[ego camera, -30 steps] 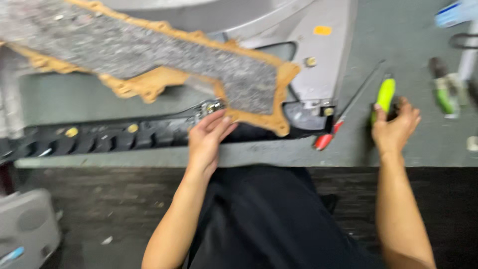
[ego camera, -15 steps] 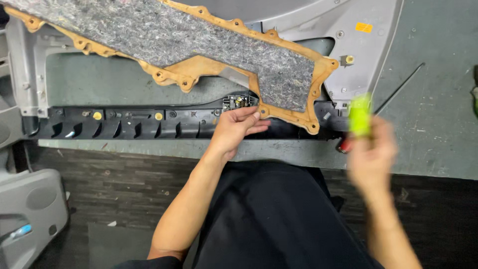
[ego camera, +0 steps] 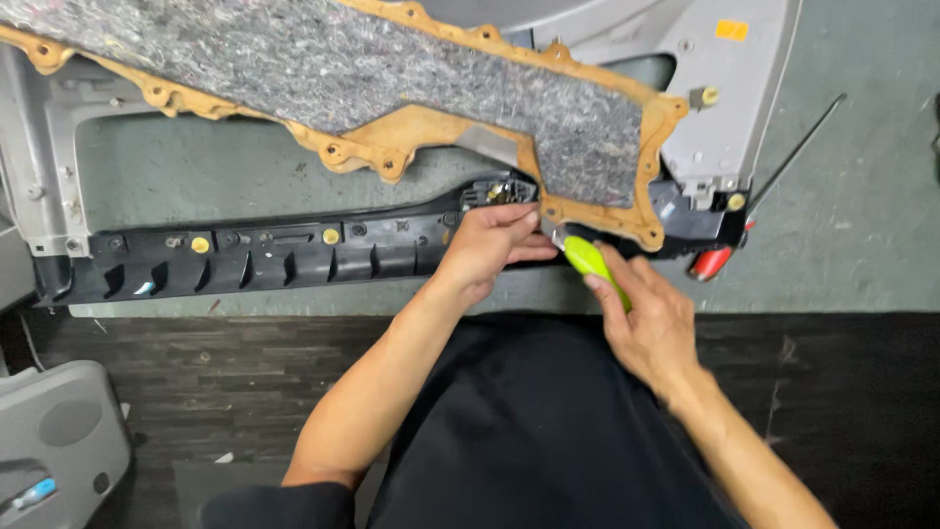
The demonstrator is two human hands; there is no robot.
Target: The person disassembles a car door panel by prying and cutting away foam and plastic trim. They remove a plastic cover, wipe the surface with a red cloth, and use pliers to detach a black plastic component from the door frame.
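My left hand (ego camera: 494, 245) is in the middle of the frame, with the fingers curled and pressed on the upper edge of the long black plastic strip (ego camera: 274, 257), just under a small dark opening with metal parts (ego camera: 501, 191). My right hand (ego camera: 651, 318) is a little right of centre and lower, and it is closed around a tool with a bright yellow-green handle (ego camera: 592, 263); the front end of this tool points up and to the left, and it meets the brown fibreboard edge (ego camera: 597, 211) just beside my left fingertips. I cannot tell what kind of tip the tool has, because it is partly hidden. The black strip runs from the left side of the frame to the centre and it carries a few round yellow clips (ego camera: 200, 244). Above it, across the upper part of the frame, lies the big panel covered with grey felt (ego camera: 323, 64), with the brown border around it. A grey plastic trim piece (ego camera: 725, 108) is in the upper right. Near the right of centre, a tool with a red handle (ego camera: 712, 263) lies on the grey-green table (ego camera: 852, 225), and its thin dark shaft goes up to the right. At the lower left corner there is another grey plastic part (ego camera: 59, 441) on the dark floor.
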